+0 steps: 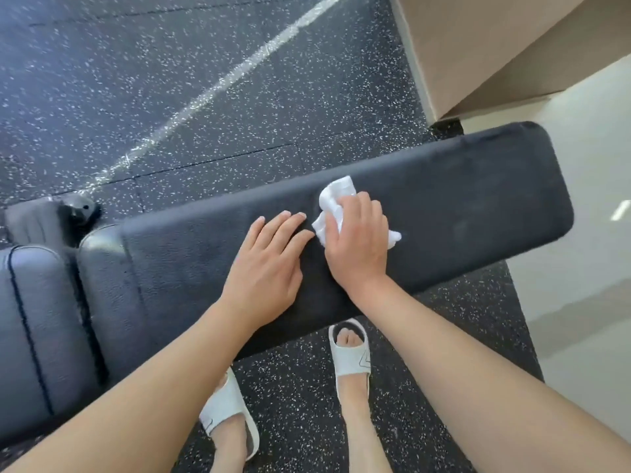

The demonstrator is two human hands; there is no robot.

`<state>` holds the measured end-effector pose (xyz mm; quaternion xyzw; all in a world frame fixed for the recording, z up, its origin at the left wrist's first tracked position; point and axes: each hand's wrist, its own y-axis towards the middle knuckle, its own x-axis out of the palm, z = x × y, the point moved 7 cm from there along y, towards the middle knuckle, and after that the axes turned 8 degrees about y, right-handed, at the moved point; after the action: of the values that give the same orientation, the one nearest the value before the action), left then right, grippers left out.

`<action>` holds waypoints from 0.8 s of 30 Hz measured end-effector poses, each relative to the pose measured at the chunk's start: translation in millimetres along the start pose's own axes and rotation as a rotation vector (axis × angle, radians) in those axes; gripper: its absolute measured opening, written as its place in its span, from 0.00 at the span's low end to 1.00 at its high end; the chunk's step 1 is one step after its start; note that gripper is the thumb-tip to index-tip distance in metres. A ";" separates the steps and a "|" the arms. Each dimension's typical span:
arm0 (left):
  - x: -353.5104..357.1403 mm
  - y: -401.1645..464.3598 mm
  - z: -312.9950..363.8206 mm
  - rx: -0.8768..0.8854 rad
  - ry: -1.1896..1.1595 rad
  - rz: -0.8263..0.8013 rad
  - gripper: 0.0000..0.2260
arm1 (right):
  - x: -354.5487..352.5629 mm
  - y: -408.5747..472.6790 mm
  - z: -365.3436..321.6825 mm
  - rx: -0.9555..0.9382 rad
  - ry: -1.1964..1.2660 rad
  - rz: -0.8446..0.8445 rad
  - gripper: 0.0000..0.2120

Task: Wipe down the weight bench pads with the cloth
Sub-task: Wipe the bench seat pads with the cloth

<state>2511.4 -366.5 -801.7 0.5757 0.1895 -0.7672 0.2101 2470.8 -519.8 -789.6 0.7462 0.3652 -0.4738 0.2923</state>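
Note:
A long black bench pad (461, 196) runs across the middle of the view, from lower left to upper right. My right hand (358, 244) presses a crumpled white cloth (333, 203) against the pad's middle, its fingers curled over the cloth. Cloth sticks out past the fingertips and by the thumb side at the right. My left hand (269, 264) lies flat on the pad just left of the cloth, fingers straight and together. A second, shorter black pad (37, 322) with stitched seams sits at the left end.
Speckled black rubber flooring (170, 80) surrounds the bench, crossed by a pale diagonal streak. A beige wall corner (478, 46) stands at the upper right beside a pale floor (580, 233). My feet in white slides (351, 356) stand close under the pad's near edge. A black frame knob (80, 209) shows at the left.

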 end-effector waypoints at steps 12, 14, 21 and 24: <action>-47.7 -167.2 -172.8 -0.658 -0.025 0.098 0.19 | 103.8 -73.8 -249.9 -0.527 0.088 -0.302 0.10; -49.1 -165.8 -174.7 -0.707 -0.064 0.103 0.18 | 103.2 -71.9 -254.8 -0.569 0.118 -0.313 0.12; -46.6 -105.0 -158.0 -1.068 -0.172 0.248 0.22 | 69.4 18.1 -180.2 -0.621 0.138 -0.301 0.12; -31.6 -91.1 -134.0 -1.251 -0.097 0.283 0.26 | 66.4 68.4 -136.1 -0.457 0.097 -0.363 0.16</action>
<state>2577.7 -215.4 -802.4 0.3286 0.5138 -0.5016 0.6135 2613.0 -434.0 -792.9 0.6053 0.6035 -0.3873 0.3455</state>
